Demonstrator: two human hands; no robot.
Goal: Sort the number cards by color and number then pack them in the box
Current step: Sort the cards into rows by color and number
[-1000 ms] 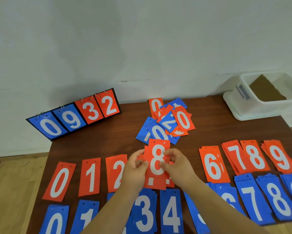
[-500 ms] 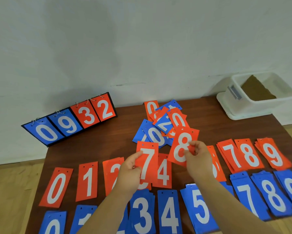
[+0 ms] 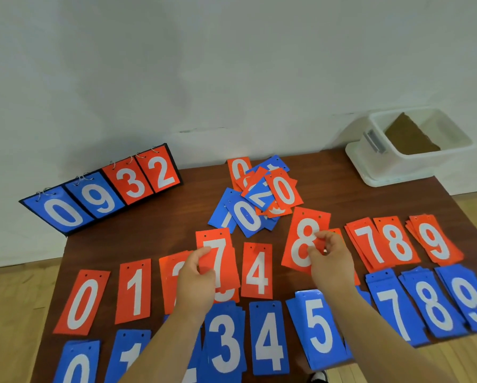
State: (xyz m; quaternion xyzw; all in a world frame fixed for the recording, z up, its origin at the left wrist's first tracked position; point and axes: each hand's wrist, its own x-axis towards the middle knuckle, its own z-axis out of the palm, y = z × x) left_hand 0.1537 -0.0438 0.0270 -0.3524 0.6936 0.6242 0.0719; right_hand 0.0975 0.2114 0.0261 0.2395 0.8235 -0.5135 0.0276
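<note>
Fingers of the right hand [image 3: 328, 261] pinched the red plastic 8 card [image 3: 301, 239]; its matching red 8 pile [image 3: 396, 241] lay just rightward, long axis parallel, while the left hand [image 3: 196, 280] gripped a red 7-topped stack [image 3: 218, 258].

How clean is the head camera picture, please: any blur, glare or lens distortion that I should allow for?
Head view: wide-angle bowing curves the table edges and tilts the scoreboard; light is soft and even, with a faint shadow beside the white box; slight glare on the blue 5 card; both held cards, red 7 and red 8, read sharply, with little motion blur.
</note>
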